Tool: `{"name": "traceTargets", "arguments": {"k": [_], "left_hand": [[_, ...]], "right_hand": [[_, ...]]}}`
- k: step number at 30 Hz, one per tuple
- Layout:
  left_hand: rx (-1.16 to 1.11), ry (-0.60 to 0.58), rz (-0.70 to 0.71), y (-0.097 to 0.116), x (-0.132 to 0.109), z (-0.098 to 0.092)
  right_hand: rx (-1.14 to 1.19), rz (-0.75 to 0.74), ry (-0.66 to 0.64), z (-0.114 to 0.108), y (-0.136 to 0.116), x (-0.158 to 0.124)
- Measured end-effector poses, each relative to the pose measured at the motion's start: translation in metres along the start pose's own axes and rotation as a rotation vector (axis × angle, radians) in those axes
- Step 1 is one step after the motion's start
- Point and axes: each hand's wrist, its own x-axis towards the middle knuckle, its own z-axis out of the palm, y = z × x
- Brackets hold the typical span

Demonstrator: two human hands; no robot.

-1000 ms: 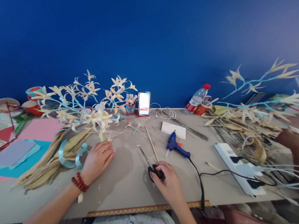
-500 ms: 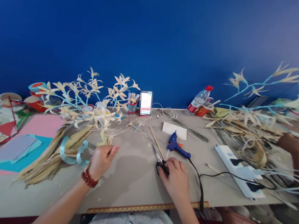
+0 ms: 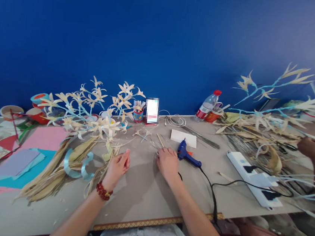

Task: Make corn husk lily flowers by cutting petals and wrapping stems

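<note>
My left hand point(image 3: 117, 167), with a red bead bracelet point(image 3: 104, 191) at its wrist, is raised above the table beside dried husk strips. Its fingers are curled with thumb and fingertips together; anything inside is too small to make out. My right hand point(image 3: 167, 164) reaches down to the table by a thin wooden stick point(image 3: 160, 140), its fingers bent together with the tips partly hidden. What they hold cannot be seen. Beneath this hand the scissors are mostly covered, with a bit of black handle point(image 3: 180, 176) showing. A blue glue gun point(image 3: 186, 153) lies just right of it.
Husk-flower branches point(image 3: 90, 114) stand at the left behind dried husks point(image 3: 52, 176) and coloured paper point(image 3: 28, 172). A phone point(image 3: 151, 111), a bottle point(image 3: 208, 106) and a white block point(image 3: 183, 138) are farther back. At right are a power strip point(image 3: 248, 176) and another person's hand point(image 3: 313, 149).
My right hand has moved forward and left, off the scissors' handles toward the wooden stick. My left hand has shifted slightly right, and its thumb has come in to the fingers.
</note>
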Motion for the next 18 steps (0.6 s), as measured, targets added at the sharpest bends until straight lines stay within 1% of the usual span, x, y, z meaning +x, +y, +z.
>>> {"name": "traceTargets", "arguments": {"k": [3, 6, 9, 12, 13, 15, 17, 18], "left_hand": [[-0.129, -0.01, -0.043, 0.001, -0.005, -0.003], [-0.247, -0.023, -0.086, 0.002, -0.005, -0.004], [-0.359, -0.038, -0.144, 0.0, -0.002, 0.004], [-0.455, -0.062, -0.24, -0.003, 0.001, 0.016], [-0.483, -0.063, -0.273, -0.004, 0.002, 0.02], [-0.532, -0.045, -0.32, -0.005, 0.002, 0.026], [-0.572, -0.015, -0.336, -0.006, 0.001, 0.031], [-0.588, -0.002, -0.336, -0.005, 0.0, 0.032]], "right_hand": [[0.014, 0.015, -0.003, 0.01, 0.002, 0.007], [0.038, 0.017, -0.005, 0.012, 0.001, 0.005], [0.092, -0.011, -0.007, 0.005, -0.01, -0.002], [0.201, -0.079, -0.023, -0.008, -0.033, -0.015], [0.27, -0.105, -0.035, -0.013, -0.042, -0.02], [0.606, -0.133, -0.066, -0.019, -0.059, -0.028], [0.751, -0.133, -0.054, -0.022, -0.071, -0.034], [0.775, -0.133, -0.044, -0.023, -0.075, -0.035]]}}
